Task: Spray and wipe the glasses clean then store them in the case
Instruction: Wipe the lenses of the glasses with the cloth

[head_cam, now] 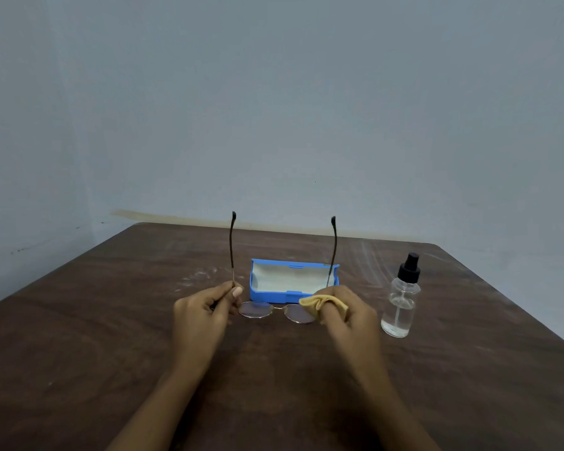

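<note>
The thin-rimmed glasses (256, 310) are held above the brown table, lenses down and both dark temples pointing up. My left hand (202, 315) pinches the frame at the left hinge. My right hand (345, 314) grips a folded yellow cloth (319, 304) that lies against the right lens. Just behind the glasses, the blue case (258, 289) lies open, showing its pale lining. A clear spray bottle (401, 307) with a black cap stands upright to the right of my right hand.
The brown wooden table (111, 353) reaches a pale blue wall at the back. Faint white scuffs mark the tabletop near the case and behind the bottle.
</note>
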The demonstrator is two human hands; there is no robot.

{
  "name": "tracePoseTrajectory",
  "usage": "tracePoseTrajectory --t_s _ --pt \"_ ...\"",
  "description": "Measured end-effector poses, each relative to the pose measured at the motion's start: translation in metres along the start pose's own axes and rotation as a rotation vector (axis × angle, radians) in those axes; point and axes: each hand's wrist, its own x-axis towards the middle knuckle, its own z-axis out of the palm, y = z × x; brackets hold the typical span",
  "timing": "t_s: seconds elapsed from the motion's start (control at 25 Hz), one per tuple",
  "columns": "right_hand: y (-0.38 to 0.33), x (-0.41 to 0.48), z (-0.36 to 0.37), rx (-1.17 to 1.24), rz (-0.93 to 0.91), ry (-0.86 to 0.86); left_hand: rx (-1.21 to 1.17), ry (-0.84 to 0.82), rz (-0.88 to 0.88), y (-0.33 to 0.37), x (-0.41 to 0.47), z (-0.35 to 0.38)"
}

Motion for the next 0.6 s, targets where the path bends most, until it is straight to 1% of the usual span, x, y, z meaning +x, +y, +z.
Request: tracePoseTrajectory --t_s 0.08,0.12,0.24,0.36,0.48,0.52,0.6 --pt "-0.005 0.001 -0.004 0.222 0.108 0.055 -0.036 0.015 -0.049 0.003 0.000 0.000" --pt "-0.006 0.002 -0.005 0.302 0.143 0.080 -0.094 0.021 -0.109 0.004 0.000 0.000" --pt "-0.006 0.004 -0.005 0.497 0.209 0.135 -0.374 -0.004 -0.316 0.011 0.002 -0.001" --pt "-0.006 0.003 -0.001 0.660 0.262 0.109 -0.548 -0.039 -0.454 0.016 0.004 -0.003" --pt "-0.005 0.001 0.006 0.848 0.309 0.031 -0.682 -0.040 -0.554 0.019 0.006 -0.006" --pt "-0.005 0.000 0.008 0.872 0.308 0.002 -0.735 -0.036 -0.589 0.019 0.007 -0.008" --pt "-0.008 -0.001 0.013 0.790 0.279 -0.004 -0.843 -0.036 -0.658 0.020 0.010 -0.011"
